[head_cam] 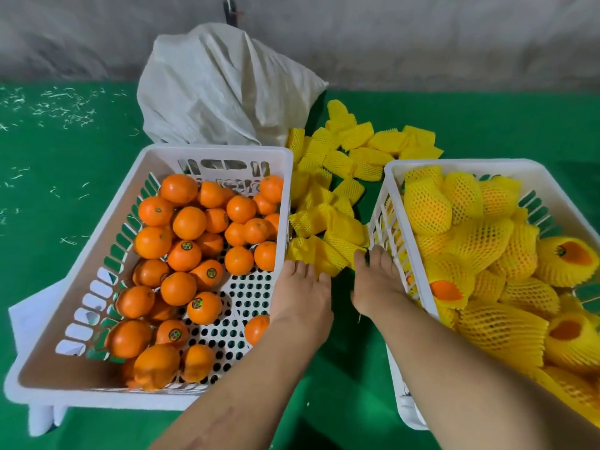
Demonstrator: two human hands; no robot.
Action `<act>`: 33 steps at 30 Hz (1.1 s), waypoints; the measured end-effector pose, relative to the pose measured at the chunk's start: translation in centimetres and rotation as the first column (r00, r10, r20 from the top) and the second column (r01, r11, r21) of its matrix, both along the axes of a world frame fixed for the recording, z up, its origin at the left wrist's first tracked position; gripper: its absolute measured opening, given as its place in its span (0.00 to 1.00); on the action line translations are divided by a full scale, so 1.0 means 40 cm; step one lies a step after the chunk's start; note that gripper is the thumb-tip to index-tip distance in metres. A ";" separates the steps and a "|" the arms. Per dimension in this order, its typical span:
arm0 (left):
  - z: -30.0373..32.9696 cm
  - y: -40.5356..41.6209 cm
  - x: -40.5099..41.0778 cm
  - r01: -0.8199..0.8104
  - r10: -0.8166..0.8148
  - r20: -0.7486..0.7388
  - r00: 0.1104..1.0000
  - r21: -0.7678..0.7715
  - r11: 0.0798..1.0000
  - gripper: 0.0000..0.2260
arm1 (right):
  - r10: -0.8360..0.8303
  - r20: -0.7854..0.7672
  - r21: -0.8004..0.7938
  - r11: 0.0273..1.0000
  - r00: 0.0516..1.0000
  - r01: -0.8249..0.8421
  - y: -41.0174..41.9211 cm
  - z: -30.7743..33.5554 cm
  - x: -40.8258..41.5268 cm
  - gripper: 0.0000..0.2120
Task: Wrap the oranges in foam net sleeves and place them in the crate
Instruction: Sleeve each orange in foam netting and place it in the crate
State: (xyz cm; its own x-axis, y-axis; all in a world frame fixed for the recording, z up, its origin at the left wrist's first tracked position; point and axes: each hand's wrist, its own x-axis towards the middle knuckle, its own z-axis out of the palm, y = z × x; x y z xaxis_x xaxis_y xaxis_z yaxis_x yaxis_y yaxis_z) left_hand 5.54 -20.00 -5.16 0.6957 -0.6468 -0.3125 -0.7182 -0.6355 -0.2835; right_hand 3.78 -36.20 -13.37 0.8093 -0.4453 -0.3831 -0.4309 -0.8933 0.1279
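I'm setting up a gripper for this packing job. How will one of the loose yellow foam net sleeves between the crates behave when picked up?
The foam net sleeve under the left hand and right hand lies flattened and creased, so it is probably floppy. Its open mesh suggests it is very light and likely compressible. Being flat, it is unlikely to roll.
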 end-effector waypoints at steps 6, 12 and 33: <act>-0.023 0.018 0.008 0.053 -0.057 0.040 0.998 0.098 0.994 0.18 | -0.116 -0.157 0.042 0.991 0.981 0.125 -0.009 -0.002 0.014 0.47; -0.027 0.023 0.009 0.064 -0.069 0.052 0.996 0.095 0.993 0.18 | -0.179 -0.114 0.132 0.972 0.977 0.193 -0.002 0.019 0.009 0.46; -0.092 -0.275 0.320 -0.592 0.399 -0.476 0.784 -0.376 0.713 0.27 | -0.144 0.021 0.452 0.884 0.989 0.119 -0.132 0.181 0.315 0.31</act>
